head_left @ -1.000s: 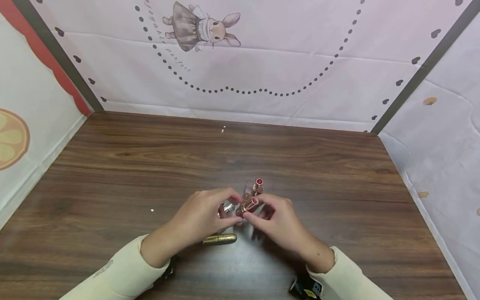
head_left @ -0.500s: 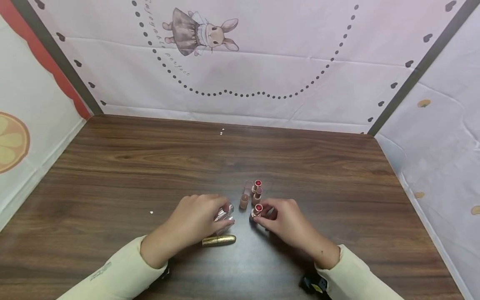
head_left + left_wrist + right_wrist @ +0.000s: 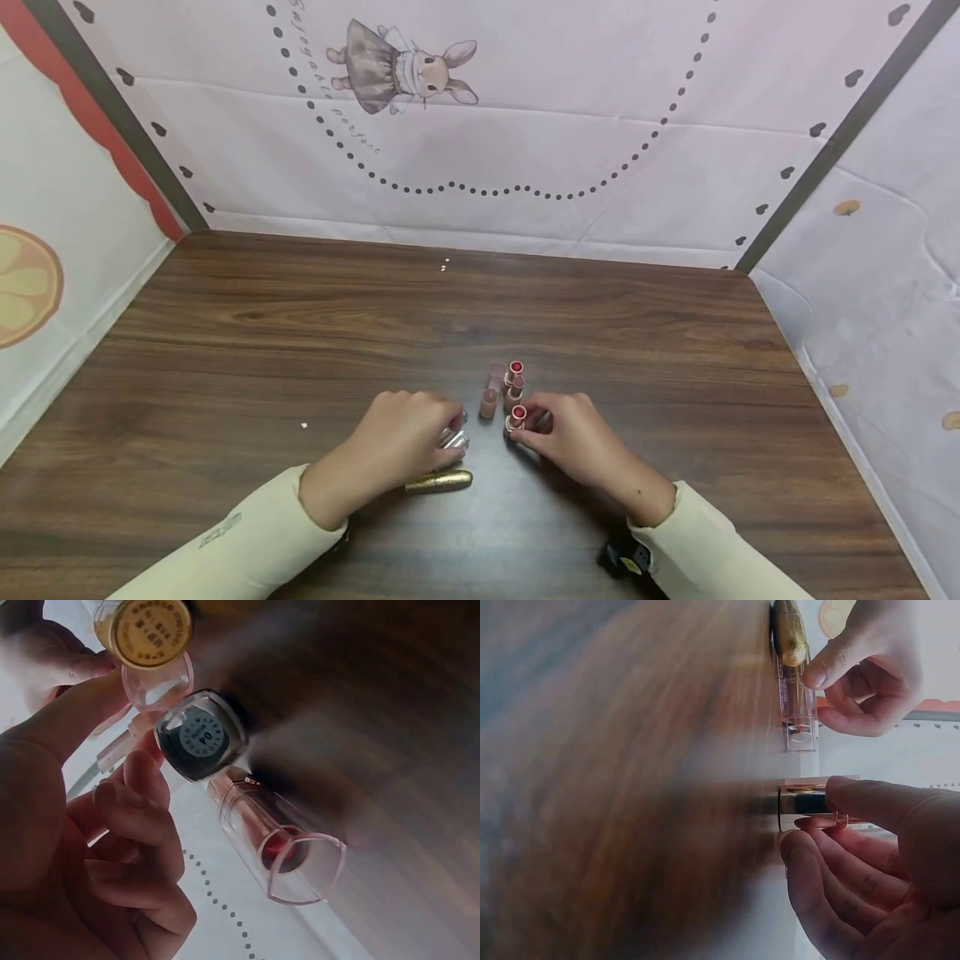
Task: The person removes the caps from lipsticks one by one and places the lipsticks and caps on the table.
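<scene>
My right hand [image 3: 573, 433] pinches an upright lipstick [image 3: 517, 417] between thumb and fingers; its red top faces up, and in the right wrist view its base is right at the table. Low over the table, my left hand [image 3: 408, 437] curls thumb and fingers around a silver, clear-cased lipstick [image 3: 454, 439], mostly hidden by the hand. The left wrist view shows a square base marked 04 [image 3: 201, 739] at the fingertips, and a clear-capped lipstick [image 3: 285, 847] with red inside beside it. A gold tube [image 3: 442, 481] lies just in front of the left hand.
Behind the hands, two lipsticks [image 3: 515, 377] stand close together, with a pinkish-brown one [image 3: 489, 403] to their left. Small white scraps [image 3: 303, 425] lie on the wooden table [image 3: 300, 333]. Printed cloth walls [image 3: 525, 108] enclose the back and sides.
One second ago both hands were close together, with a lipstick tilted between them. My right hand has brought it upright and slightly nearer to the table; the left hand has drawn back leftward.
</scene>
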A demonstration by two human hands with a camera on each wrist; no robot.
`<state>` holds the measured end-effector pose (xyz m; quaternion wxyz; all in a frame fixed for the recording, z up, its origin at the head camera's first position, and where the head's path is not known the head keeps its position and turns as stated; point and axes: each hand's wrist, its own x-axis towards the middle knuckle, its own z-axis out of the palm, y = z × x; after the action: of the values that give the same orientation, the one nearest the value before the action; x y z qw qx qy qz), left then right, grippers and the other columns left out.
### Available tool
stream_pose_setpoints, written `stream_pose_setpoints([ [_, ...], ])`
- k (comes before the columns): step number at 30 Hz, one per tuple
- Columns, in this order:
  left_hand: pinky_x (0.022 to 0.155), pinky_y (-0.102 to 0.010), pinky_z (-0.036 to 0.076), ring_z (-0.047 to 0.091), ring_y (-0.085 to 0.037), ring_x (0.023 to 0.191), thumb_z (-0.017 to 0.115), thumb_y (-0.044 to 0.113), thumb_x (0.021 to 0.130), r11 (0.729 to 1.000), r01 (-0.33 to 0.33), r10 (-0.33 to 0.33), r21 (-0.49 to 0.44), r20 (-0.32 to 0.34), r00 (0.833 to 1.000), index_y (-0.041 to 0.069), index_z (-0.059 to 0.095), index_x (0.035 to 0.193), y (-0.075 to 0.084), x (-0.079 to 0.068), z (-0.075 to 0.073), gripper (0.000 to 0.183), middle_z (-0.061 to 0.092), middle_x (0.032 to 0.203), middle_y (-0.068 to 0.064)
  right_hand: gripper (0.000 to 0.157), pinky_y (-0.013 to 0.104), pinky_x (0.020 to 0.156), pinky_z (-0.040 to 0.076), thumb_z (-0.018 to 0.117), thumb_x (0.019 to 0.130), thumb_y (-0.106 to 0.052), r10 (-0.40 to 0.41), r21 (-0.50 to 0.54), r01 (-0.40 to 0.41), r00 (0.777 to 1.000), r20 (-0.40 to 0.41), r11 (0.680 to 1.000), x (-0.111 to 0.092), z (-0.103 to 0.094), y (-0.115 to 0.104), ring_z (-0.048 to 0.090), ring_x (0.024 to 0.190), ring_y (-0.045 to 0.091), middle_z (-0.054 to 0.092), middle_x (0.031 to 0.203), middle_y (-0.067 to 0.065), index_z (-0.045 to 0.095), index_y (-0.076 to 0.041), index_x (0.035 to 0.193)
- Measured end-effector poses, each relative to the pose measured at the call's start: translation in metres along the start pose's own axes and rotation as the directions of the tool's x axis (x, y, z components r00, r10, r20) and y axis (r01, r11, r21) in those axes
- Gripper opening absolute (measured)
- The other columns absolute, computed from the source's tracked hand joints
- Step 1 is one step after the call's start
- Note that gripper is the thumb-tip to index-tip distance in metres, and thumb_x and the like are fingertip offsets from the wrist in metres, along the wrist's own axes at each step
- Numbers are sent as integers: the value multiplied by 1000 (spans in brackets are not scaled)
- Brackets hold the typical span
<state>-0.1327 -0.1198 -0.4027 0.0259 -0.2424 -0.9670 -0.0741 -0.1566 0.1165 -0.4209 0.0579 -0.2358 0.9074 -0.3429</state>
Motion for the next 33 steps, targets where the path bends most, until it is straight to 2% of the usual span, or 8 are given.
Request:
stream_pose_setpoints([
  [14,43,-29,31,42,-9,50,77,30,76,999,-52,51,11,48,998,20,61,69,5,2,0,21,49,59,10,12,19,62,49,81,85,-22,7,-16,-7,1000,16,1000,0,1,1,62,65,1,72,75,-8,69,-18,85],
  [19,44,-28,34,44,-7,50,78,31,78,998,-29,29,-64,7,1000,22,66,80,4,5,0,15,54,61,12,11,19,63,50,80,84,-20,1,3,-1,1000,19,1000,1,0,1,63,66,2,72,76,-7,70,-16,87],
  [22,44,-26,34,44,-5,50,79,35,79,996,-21,21,-86,-1,1000,23,67,86,4,7,0,19,54,62,15,12,19,63,50,81,84,-19,-1,9,0,1000,21,1000,1,0,1,64,66,3,72,76,-6,70,-15,88],
  [27,44,-25,33,43,-4,49,81,41,80,993,-1,1,-118,5,1000,24,66,86,5,8,-2,23,50,59,16,12,19,63,51,81,84,-18,-1,11,0,1000,31,1000,2,0,2,64,66,4,73,76,-5,70,-15,89],
  [33,47,-25,35,45,0,53,81,43,80,983,35,-37,-179,-8,999,24,67,90,8,10,-2,25,55,63,18,12,19,62,50,80,84,-19,9,12,-9,999,36,1000,3,-1,2,64,66,4,72,76,-6,70,-15,89],
])
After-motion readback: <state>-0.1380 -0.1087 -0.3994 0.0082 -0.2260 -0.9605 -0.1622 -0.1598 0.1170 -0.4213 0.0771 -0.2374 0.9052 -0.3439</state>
